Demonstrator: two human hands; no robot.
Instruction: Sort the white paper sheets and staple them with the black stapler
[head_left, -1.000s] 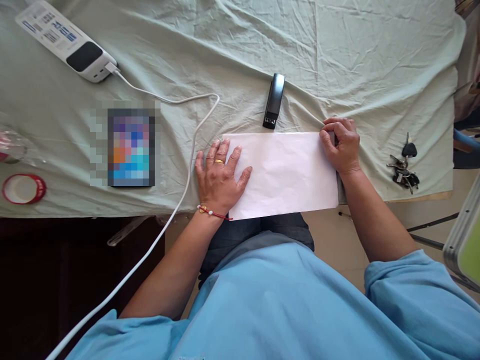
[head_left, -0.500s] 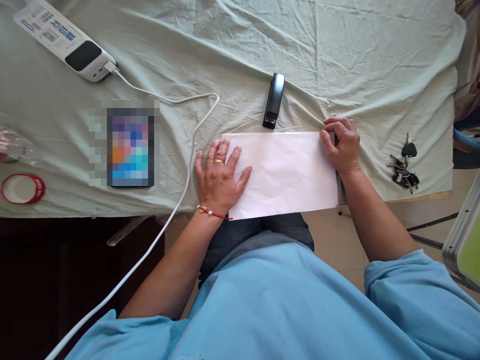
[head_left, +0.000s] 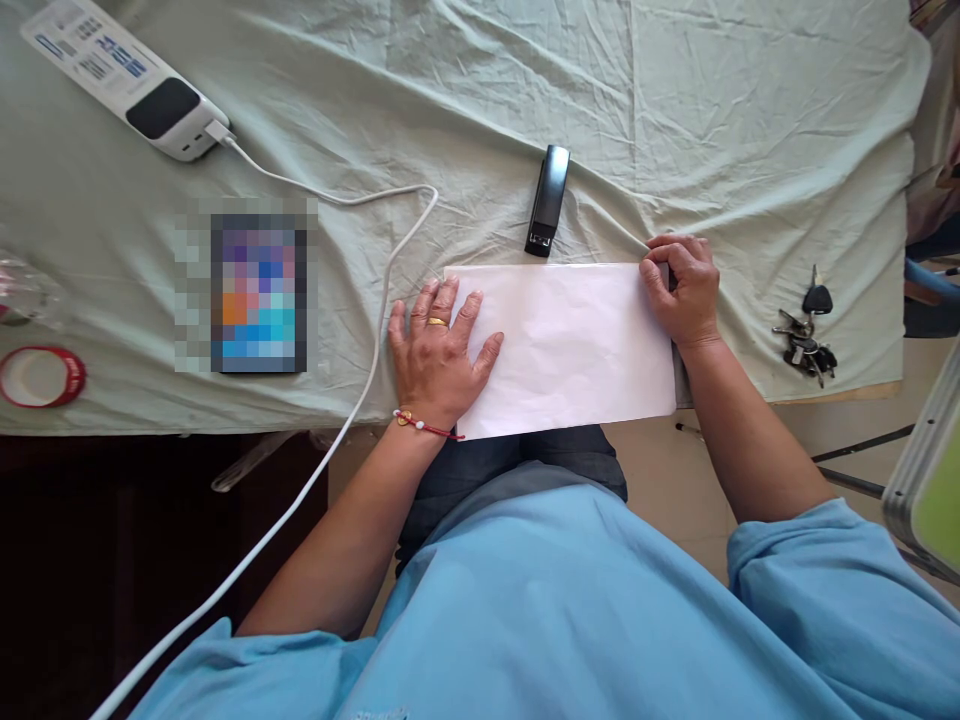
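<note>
With the left hand (head_left: 439,355) laid flat, fingers spread, on the paper's (head_left: 574,345) left end & the right hand (head_left: 684,290) pinched on its far-right corner, the sheet could be skewed or creased if the loose cloth (head_left: 675,120) on the table is dragged.

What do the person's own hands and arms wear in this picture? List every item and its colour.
The left hand has a gold ring on one finger and a thin red cord bracelet with a small gold bead at the wrist. The right hand wears nothing visible. Both forearms are bare; light blue sleeves end near the elbows.

The left hand (head_left: 439,355) lies flat with fingers spread, while the right hand (head_left: 684,290) curls, fingertips pinched.
</note>
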